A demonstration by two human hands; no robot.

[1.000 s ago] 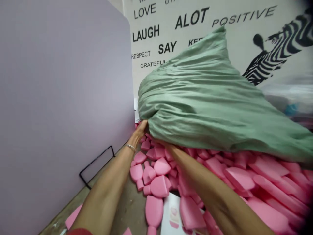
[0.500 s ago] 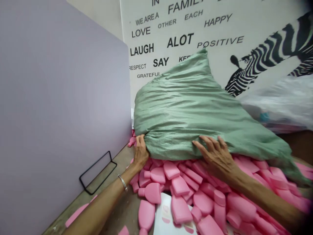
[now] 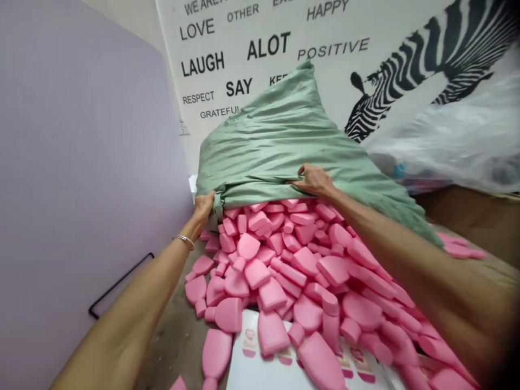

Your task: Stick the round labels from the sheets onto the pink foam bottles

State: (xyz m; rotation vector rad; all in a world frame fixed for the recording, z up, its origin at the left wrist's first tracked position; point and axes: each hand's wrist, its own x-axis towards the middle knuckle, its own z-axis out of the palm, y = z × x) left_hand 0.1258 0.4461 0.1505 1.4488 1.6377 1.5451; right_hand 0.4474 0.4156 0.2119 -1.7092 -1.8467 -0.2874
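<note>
Evidently both hands are on the green sack [image 3: 272, 143], which leans toward the floor's far edge, before the lettered wall [image 3: 252, 19] with its zebra picture. The left hand [image 3: 204, 209] is closed around the bunched cloth at the sack's lower left corner; the right hand [image 3: 316, 180] pinches a fold just above the lower hem, thumb and fingers bent around the fabric. Directly beneath that hem, pink bottles [image 3: 271, 295] lie heaped on the floor [image 3: 164, 336], the pile spreading toward its near edge and to the right. Some rest on a white printed sheet [image 3: 244, 374] at the near edge. Along the floor's left edge stands a pale lilac panel [image 3: 81, 162], a black wire bracket [image 3: 121, 284] near its foot. Clear plastic [image 3: 459, 141] bulges beyond the sack on the right, above brown cardboard [image 3: 475, 219].
</note>
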